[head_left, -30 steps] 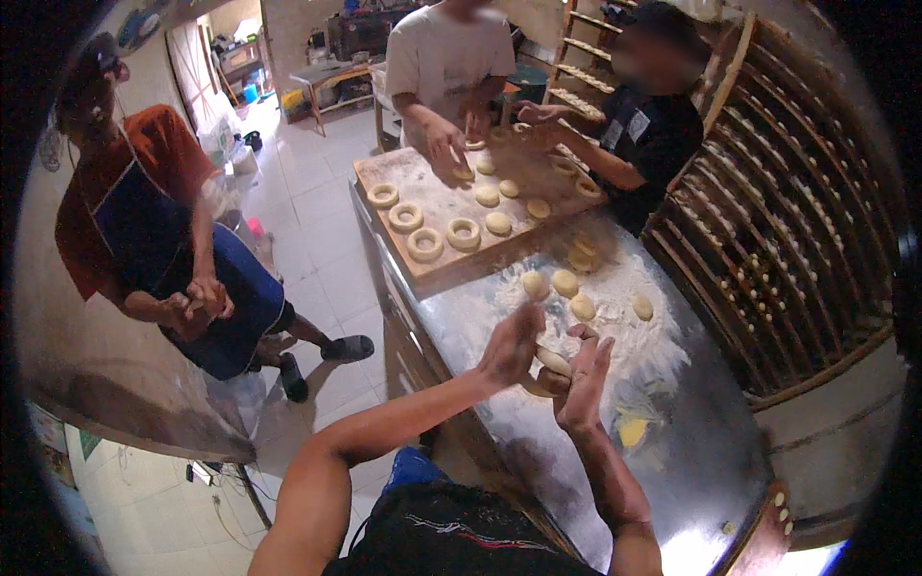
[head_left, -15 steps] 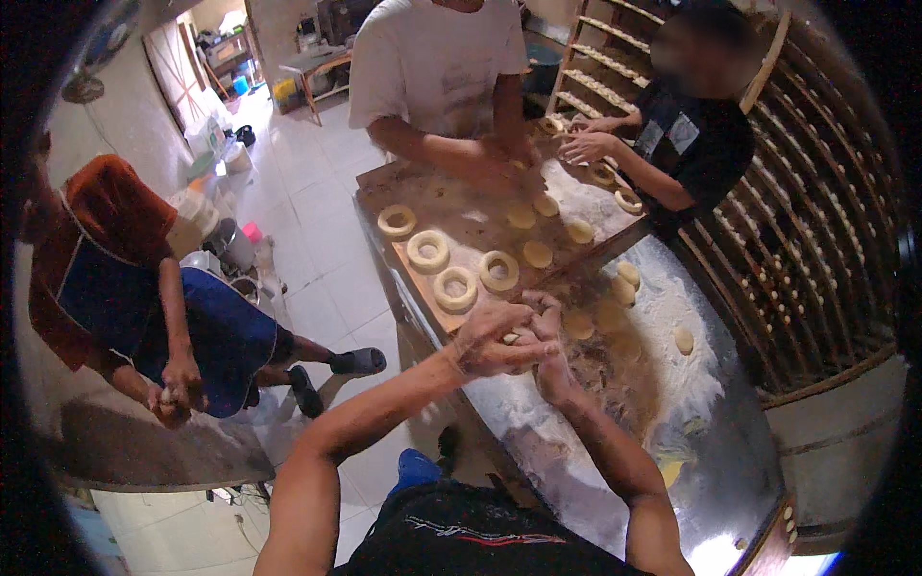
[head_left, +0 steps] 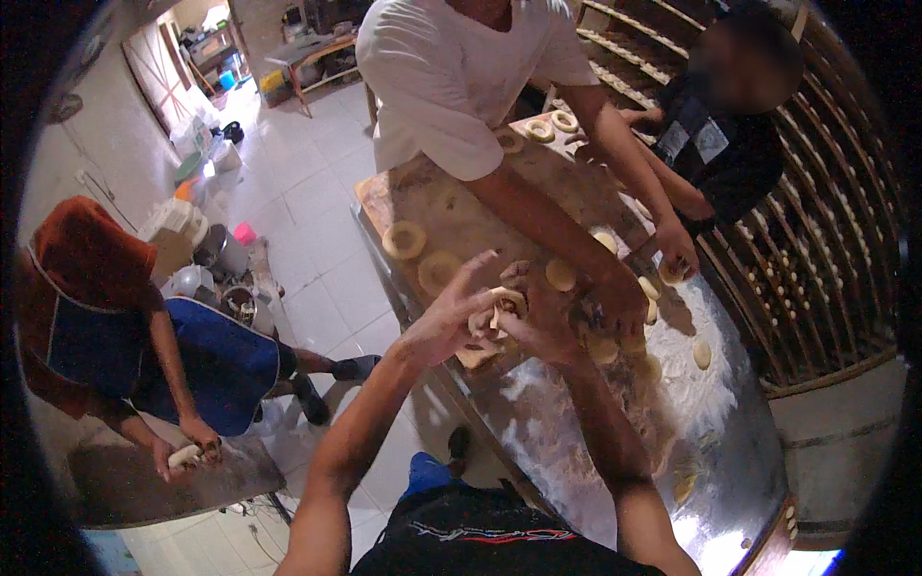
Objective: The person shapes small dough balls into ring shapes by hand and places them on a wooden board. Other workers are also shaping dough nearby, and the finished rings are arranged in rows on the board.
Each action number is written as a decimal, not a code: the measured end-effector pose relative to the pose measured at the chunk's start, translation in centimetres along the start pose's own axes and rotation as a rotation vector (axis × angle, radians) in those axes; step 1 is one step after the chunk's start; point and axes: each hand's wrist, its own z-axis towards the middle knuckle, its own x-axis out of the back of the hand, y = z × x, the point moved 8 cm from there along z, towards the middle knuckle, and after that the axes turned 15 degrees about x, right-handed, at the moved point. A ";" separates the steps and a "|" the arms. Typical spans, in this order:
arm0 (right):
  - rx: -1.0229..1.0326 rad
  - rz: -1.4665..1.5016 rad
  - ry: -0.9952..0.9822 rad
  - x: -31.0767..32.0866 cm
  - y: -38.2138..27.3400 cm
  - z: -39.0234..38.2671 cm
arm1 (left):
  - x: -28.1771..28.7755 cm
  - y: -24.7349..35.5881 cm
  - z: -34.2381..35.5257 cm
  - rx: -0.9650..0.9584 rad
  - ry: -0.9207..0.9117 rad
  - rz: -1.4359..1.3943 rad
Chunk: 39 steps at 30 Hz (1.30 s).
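Observation:
Above the near edge of the floured work table, my left hand (head_left: pixel 451 315) and my right hand (head_left: pixel 544 319) come together round a pale dough ring (head_left: pixel 509 300). Some of the left fingers stretch up and apart, while the thumb side bears on the dough. My right fingers curl behind and through the ring, so part of it is hidden. Just beyond my hands lie shaped dough rings (head_left: pixel 404 240), one partly shaded. Flat dough rounds (head_left: pixel 561 275) are to the right of my right hand.
A co-worker in a white shirt (head_left: pixel 447 86) reaches across the table (head_left: pixel 423 187) close to my right hand. Another in black (head_left: pixel 730 144) is at the far right, before a rack of dough pieces (head_left: pixel 816 221). At left, a person in a blue apron (head_left: pixel 206 355) handles dough (head_left: pixel 184 455).
My hands have opened out and moved slightly left and up, exposing the dough as a ring. The white-shirted co-worker now leans across, arms reaching toward the right-hand dough pieces.

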 end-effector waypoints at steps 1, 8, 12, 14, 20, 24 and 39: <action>0.070 -0.104 0.040 0.4 -0.7 0.8 | 0.1 0.8 0.0 -0.063 -0.015 0.000; -0.237 0.039 0.324 1.3 0.6 6.0 | 2.3 5.2 2.9 -0.358 0.168 0.146; 0.067 -0.374 0.413 3.4 -1.2 5.7 | 3.7 9.0 0.6 -0.804 0.979 1.112; 0.106 -0.586 0.670 5.9 -1.8 0.6 | 5.4 9.5 0.5 -0.821 1.040 1.088; -0.328 -0.415 0.607 8.0 5.1 -9.6 | 6.1 9.0 8.0 -0.665 0.760 1.399; -0.484 -0.418 0.448 9.6 7.8 -6.6 | 7.3 9.2 12.4 -0.441 0.678 1.512; -0.607 0.110 0.546 13.8 4.1 -17.8 | -5.2 -4.1 2.7 -0.608 0.626 0.704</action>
